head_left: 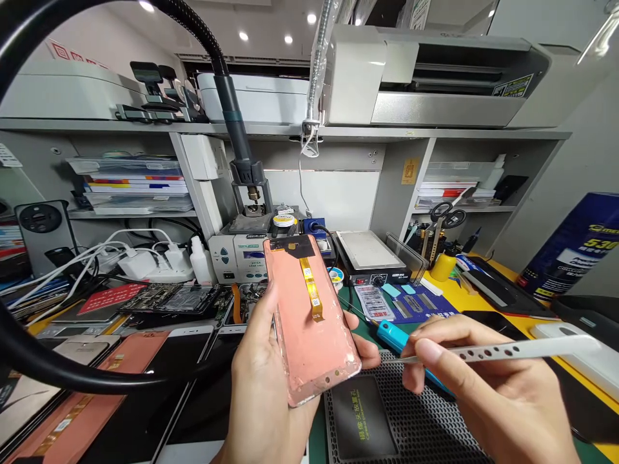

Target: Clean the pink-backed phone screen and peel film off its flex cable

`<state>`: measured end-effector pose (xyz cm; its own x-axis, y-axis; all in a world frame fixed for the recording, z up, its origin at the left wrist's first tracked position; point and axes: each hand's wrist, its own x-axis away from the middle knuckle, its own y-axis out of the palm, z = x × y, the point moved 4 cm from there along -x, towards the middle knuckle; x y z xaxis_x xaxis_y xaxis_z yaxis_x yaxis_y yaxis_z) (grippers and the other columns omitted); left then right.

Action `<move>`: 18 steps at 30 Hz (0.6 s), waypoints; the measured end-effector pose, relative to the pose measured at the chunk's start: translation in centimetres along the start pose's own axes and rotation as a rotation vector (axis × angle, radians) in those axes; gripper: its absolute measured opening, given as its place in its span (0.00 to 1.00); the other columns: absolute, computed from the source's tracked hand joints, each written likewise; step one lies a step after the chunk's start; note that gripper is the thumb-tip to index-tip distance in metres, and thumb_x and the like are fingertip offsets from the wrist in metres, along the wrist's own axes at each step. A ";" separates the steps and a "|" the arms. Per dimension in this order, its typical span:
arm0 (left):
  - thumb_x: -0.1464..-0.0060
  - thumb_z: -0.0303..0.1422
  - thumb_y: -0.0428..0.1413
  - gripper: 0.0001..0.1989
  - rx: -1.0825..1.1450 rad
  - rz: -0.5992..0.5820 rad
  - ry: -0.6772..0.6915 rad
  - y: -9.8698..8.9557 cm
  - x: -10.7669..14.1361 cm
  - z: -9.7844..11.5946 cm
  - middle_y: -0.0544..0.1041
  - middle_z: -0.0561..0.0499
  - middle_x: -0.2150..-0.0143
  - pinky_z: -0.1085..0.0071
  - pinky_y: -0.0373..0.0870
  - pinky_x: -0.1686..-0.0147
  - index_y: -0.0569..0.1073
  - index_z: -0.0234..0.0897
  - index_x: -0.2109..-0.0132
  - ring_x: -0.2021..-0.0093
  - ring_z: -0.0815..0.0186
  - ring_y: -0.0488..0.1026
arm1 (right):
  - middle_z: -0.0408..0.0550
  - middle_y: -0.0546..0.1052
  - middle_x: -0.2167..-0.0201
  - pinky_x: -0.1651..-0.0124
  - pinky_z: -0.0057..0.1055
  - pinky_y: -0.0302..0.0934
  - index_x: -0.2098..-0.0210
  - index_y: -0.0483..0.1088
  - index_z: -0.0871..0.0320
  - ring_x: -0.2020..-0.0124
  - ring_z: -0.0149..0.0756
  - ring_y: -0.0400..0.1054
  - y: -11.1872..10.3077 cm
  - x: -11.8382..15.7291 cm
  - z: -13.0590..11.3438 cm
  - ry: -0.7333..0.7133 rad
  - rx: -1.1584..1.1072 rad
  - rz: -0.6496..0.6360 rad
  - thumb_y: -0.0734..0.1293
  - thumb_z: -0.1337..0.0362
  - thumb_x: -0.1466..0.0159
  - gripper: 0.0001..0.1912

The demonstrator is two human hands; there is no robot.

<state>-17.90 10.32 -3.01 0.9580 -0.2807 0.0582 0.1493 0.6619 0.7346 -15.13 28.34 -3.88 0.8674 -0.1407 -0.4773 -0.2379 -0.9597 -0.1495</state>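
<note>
Screen (319,351) in left hand (264,364), metal tool (529,350) in right hand (498,386).
Left hand grips screen by its edges, held up off tabletop (452,293), pink back and yellow flex (309,283) showing. Right hand pinches tool, tip near screen's lower right corner.

The light is bright and quite even, coming from small ceiling lamps (243,36), which glow white. Soft shadow lies under the shelf (411,133). The black flexible tube (97,381) shows glossy streaks. Wide-angle distortion stretches the spray can (575,248), while the phone screen assembly (300,348) looks sharp.
</note>
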 end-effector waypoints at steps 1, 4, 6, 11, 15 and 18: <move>0.36 0.48 0.42 0.26 -0.002 -0.003 -0.003 0.0 0.0 0.0 0.79 0.41 0.66 0.53 0.74 0.60 0.76 0.31 0.54 0.68 0.48 0.79 | 0.41 0.77 0.81 0.74 0.23 0.68 0.71 0.76 0.53 0.78 0.32 0.72 0.0 0.0 0.4 0.061 -0.065 -0.006 0.70 0.58 0.36 0.09; 0.35 0.48 0.42 0.26 0.001 -0.012 -0.015 0.1 0.1 0.0 0.79 0.41 0.66 0.54 0.73 0.60 0.75 0.32 0.54 0.68 0.48 0.79 | 0.42 0.78 0.81 0.72 0.26 0.69 0.69 0.76 0.54 0.78 0.33 0.73 0.3 -0.1 1.3 0.158 -0.241 -0.103 0.70 0.57 0.35 0.09; 0.35 0.48 0.42 0.26 0.004 -0.018 -0.015 0.1 0.2 0.0 0.78 0.41 0.66 0.54 0.73 0.60 0.75 0.32 0.55 0.67 0.47 0.79 | 0.42 0.78 0.80 0.71 0.26 0.68 0.69 0.76 0.54 0.77 0.32 0.72 0.5 -0.1 1.6 0.203 -0.299 -0.191 0.69 0.58 0.34 0.10; 0.35 0.48 0.41 0.26 -0.004 -0.017 -0.020 0.1 0.1 -0.1 0.78 0.42 0.66 0.55 0.73 0.61 0.74 0.32 0.55 0.68 0.49 0.79 | 0.43 0.79 0.78 0.70 0.26 0.67 0.68 0.75 0.55 0.75 0.32 0.72 0.7 -0.2 1.9 0.298 -0.407 -0.251 0.67 0.58 0.32 0.10; 0.35 0.48 0.41 0.25 0.010 -0.024 -0.026 0.2 0.1 -0.1 0.78 0.42 0.66 0.55 0.73 0.61 0.74 0.32 0.55 0.68 0.49 0.79 | 0.42 0.78 0.79 0.69 0.25 0.66 0.69 0.74 0.56 0.76 0.30 0.71 0.8 -0.1 1.9 0.355 -0.403 -0.277 0.68 0.57 0.33 0.11; 0.35 0.48 0.41 0.26 0.004 -0.032 -0.021 0.1 0.0 -0.1 0.78 0.42 0.66 0.55 0.74 0.60 0.74 0.32 0.55 0.68 0.49 0.79 | 0.42 0.78 0.79 0.69 0.26 0.65 0.70 0.74 0.56 0.77 0.31 0.71 0.9 0.0 1.8 0.350 -0.395 -0.270 0.68 0.56 0.33 0.12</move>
<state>-17.84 10.48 -2.98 0.9474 -0.3164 0.0483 0.1793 0.6497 0.7388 -16.13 27.96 -5.59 0.9831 0.1139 -0.1435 0.1341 -0.9811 0.1397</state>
